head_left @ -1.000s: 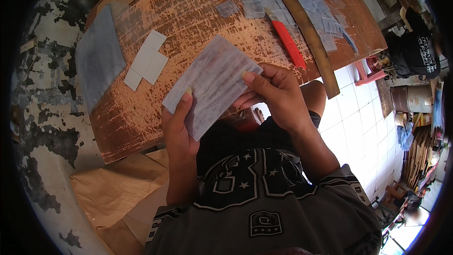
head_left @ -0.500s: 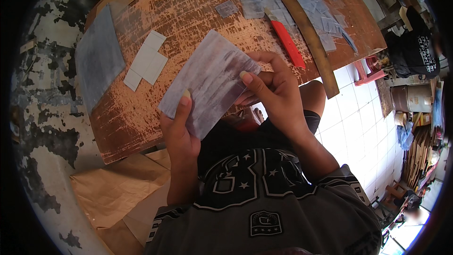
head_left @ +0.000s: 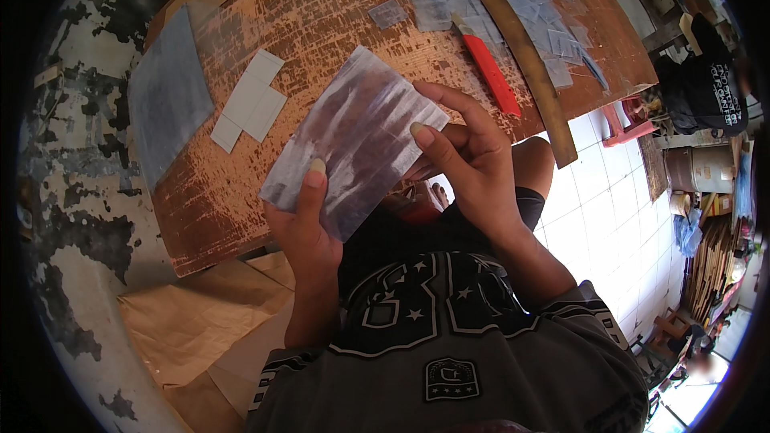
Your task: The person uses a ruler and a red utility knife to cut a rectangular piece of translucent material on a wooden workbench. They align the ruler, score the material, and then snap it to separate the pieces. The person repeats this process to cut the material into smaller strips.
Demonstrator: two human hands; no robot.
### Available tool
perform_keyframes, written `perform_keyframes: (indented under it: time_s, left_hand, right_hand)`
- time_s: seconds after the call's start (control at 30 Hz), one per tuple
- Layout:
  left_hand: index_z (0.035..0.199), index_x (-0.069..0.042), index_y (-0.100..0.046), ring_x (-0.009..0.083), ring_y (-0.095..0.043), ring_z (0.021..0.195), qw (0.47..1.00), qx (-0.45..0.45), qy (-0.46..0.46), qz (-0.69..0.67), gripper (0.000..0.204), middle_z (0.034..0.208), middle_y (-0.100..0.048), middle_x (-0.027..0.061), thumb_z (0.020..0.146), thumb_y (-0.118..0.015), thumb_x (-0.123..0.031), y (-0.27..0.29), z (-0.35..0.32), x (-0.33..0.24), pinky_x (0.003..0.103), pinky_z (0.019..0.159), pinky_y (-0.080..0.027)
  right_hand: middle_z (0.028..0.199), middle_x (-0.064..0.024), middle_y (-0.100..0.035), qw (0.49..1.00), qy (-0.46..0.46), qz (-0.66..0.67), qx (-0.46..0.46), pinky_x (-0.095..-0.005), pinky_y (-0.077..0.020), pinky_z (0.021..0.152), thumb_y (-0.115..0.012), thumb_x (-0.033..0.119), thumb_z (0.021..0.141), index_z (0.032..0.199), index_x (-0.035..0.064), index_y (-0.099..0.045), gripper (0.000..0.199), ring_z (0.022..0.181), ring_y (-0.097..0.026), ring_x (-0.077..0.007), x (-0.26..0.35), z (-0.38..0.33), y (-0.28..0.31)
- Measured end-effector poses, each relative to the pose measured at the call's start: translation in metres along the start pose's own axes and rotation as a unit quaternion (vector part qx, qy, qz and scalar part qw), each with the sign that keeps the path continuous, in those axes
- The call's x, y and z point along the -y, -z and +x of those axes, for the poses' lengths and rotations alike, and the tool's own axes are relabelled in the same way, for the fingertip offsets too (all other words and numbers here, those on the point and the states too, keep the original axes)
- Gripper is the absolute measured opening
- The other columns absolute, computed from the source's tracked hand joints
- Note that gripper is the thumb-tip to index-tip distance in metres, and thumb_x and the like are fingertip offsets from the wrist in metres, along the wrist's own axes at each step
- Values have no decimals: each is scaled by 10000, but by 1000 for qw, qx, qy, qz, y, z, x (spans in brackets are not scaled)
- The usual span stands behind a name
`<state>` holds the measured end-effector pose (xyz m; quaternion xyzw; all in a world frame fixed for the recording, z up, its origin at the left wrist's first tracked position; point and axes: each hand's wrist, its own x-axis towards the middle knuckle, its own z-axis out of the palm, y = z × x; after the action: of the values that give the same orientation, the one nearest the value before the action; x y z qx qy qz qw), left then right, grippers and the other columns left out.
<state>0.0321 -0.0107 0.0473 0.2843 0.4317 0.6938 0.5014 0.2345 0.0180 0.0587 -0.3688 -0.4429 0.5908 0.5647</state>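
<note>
A rectangular, shiny, see-through plastic sheet (head_left: 353,140) is held up in front of me, tilted, over the near edge of the table. My left hand (head_left: 309,220) grips its lower left part, thumb on top and fingers hidden beneath. My right hand (head_left: 473,156) pinches the right edge, with the thumb on the upper face and the other fingers curled behind. Whether it is one sheet or a thin stack, I cannot tell. Beyond the right hand lies a red box cutter (head_left: 491,76), its blade pointing away from me.
The scratched brown table (head_left: 233,224) carries a large grey plastic sheet (head_left: 168,96), white card pieces (head_left: 249,100), a long flat strip (head_left: 521,44) overhanging the right edge, and many scattered clear pieces (head_left: 433,4). Brown paper (head_left: 208,321) lies at lower left. A pink stool (head_left: 627,124) stands right.
The plastic sheet has tilted and shifted slightly left at its lower corner, so streaks of reflection now cross it. Both hands keep their hold.
</note>
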Motion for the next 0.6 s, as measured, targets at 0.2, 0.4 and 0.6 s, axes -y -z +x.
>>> perform_keyframes:
  time_s: [0.2, 0.4, 0.6]
  left_hand:
    - [1534, 33, -499, 252, -669, 1291, 1000, -3, -14, -9, 592, 1434, -639, 165, 994, -740, 0, 3, -2, 2, 400, 1151, -536]
    - [1530, 34, -502, 257, -666, 1297, 1000, 8, -17, -25, 595, 1436, -634, 173, 987, -743, 1, 3, -2, 3, 416, 1159, -533]
    - [1515, 35, -516, 249, -668, 1289, 1000, 11, -23, -18, 584, 1417, -646, 167, 982, -751, -10, 9, 3, 7, 415, 1146, -544]
  right_hand:
    - [982, -127, -813, 1000, 4, -8, 20, -303, -672, 795, -672, 68, 1113, 1595, -22, -499, 520, 889, -808, -175, 3, -2, 3]
    - [945, -140, -809, 999, 10, 6, 31, -301, -661, 787, -670, 62, 1112, 1598, -20, -495, 523, 866, -812, -196, -4, -3, 8]
    - [1077, -119, -799, 999, -14, 40, 24, -278, -642, 786, -669, 119, 1128, 1548, -3, -512, 465, 894, -790, -151, 6, -3, 3]
